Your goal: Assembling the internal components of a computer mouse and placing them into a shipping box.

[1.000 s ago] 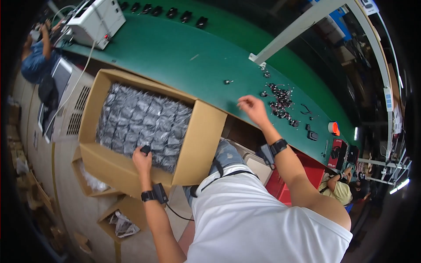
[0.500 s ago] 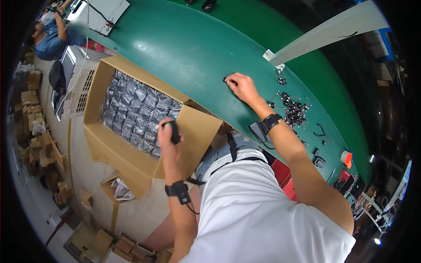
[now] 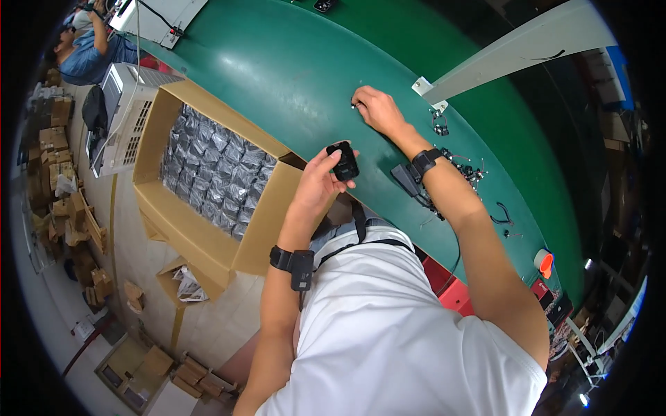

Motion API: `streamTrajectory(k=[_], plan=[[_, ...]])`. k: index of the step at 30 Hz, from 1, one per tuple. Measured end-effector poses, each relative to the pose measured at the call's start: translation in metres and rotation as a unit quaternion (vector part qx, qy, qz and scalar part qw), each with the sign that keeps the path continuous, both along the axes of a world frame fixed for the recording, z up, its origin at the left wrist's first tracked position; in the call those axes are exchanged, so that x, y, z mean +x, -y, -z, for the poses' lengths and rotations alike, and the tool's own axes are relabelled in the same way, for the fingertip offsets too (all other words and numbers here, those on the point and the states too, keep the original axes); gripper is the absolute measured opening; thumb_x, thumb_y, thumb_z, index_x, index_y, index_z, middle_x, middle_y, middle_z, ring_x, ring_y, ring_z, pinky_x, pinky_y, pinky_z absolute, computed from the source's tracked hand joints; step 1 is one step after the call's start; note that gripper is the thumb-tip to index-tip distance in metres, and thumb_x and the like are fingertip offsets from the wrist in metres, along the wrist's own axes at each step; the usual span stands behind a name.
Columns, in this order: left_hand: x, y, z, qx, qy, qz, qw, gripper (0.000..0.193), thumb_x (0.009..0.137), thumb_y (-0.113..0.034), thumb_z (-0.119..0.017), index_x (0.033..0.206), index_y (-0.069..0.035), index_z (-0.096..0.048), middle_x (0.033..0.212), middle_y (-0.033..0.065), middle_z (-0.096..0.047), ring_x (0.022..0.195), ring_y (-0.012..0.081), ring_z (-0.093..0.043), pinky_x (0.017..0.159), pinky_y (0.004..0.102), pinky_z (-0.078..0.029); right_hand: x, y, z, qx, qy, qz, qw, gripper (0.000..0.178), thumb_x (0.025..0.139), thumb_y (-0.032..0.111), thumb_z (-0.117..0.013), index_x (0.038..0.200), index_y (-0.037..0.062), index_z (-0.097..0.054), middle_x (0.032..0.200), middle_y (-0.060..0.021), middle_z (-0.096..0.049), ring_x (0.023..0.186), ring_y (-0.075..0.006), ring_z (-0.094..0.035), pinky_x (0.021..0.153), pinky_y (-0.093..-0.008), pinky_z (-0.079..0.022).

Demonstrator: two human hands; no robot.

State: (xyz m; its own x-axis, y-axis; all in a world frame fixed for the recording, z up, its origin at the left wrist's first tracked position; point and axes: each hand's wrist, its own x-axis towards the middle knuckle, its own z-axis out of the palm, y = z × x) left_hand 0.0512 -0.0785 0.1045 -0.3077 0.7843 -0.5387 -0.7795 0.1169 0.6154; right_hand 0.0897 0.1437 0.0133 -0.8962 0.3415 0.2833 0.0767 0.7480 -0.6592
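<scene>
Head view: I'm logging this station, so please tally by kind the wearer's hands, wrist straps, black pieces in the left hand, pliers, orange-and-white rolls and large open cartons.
Left hand and right hand: 2
Wrist straps: 2
Black piece: 1
Pliers: 1
Orange-and-white roll: 1
Large open carton: 1
Total: 8

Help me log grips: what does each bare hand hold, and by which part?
Left hand: a black, rounded, plastic-looking case, thumb at its left edge, fingers behind. Right hand: cannot tell; curled fingers hide any hold.
</scene>
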Motion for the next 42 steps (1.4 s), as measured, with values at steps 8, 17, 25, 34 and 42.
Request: streamTrajectory(k=[8, 17, 25, 34, 42], plan=[[-0.013, 0.025, -0.013, 0.027, -0.007, -0.074, 0.997, 0.039, 0.098, -0.023, -0.046, 0.131, -0.003, -0.045, 0.104, 0.0109, -0.064, 0.074, 0.0218, -0.067, 0.06, 0.0282, -0.053, 0.009, 0.007, -0.029, -0.226, 0.054, 0.025, 0.972, 0.013, 0.083, 0.013, -0.069, 0.09, 0.0015, -0.068, 0.08, -0.0068, -0.067, 0.069, -0.0127, -0.062, 0.065, -0.0267, -0.05], [-0.011, 0.045, -0.019, 0.048, -0.024, -0.091, 0.994, 0.039, 0.099, -0.027, -0.047, 0.13, -0.002, -0.048, 0.099, 0.0063, -0.062, 0.08, 0.0126, -0.061, 0.068, 0.0279, -0.052, 0.04, 0.098, -0.136, -0.204, 0.03, -0.169, 0.964, 0.01, 0.081, 0.007, -0.067, 0.085, -0.0001, -0.061, 0.076, -0.0093, -0.056, 0.065, -0.0216, -0.056, 0.061, -0.0312, -0.046], [-0.012, 0.048, -0.022, 0.024, -0.073, -0.083, 0.994, 0.038, 0.097, -0.024, -0.052, 0.127, -0.001, -0.05, 0.097, 0.0046, -0.061, 0.08, 0.0105, -0.06, 0.066, 0.0258, -0.052, 0.039, 0.111, -0.137, -0.07, 0.022, -0.162, 0.984, 0.009, 0.082, 0.007, -0.062, 0.083, 0.001, -0.055, 0.078, -0.0129, -0.055, 0.074, -0.0312, -0.056, 0.064, -0.0385, -0.046], [-0.014, 0.039, -0.025, 0.044, -0.062, -0.08, 0.994, 0.039, 0.096, -0.026, -0.054, 0.126, -0.001, -0.051, 0.095, 0.0045, -0.061, 0.08, 0.0104, -0.06, 0.063, 0.0253, -0.051, 0.035, 0.108, -0.141, -0.257, 0.138, -0.1, 0.951, 0.011, 0.079, 0.012, -0.067, 0.082, 0.0023, -0.067, 0.094, -0.0124, -0.059, 0.082, -0.0272, -0.06, 0.069, -0.037, -0.049], [-0.011, 0.032, -0.017, -0.002, -0.045, -0.11, 0.993, 0.042, 0.093, -0.026, -0.06, 0.123, 0.0, -0.051, 0.091, 0.0062, -0.063, 0.075, 0.0114, -0.062, 0.057, 0.0243, -0.051, 0.047, 0.102, -0.139, -0.187, 0.065, -0.127, 0.972, 0.02, 0.073, 0.006, -0.075, 0.092, 0.0029, -0.071, 0.137, -0.0168, -0.047, 0.119, -0.0293, -0.053, 0.099, -0.0391, -0.043]])
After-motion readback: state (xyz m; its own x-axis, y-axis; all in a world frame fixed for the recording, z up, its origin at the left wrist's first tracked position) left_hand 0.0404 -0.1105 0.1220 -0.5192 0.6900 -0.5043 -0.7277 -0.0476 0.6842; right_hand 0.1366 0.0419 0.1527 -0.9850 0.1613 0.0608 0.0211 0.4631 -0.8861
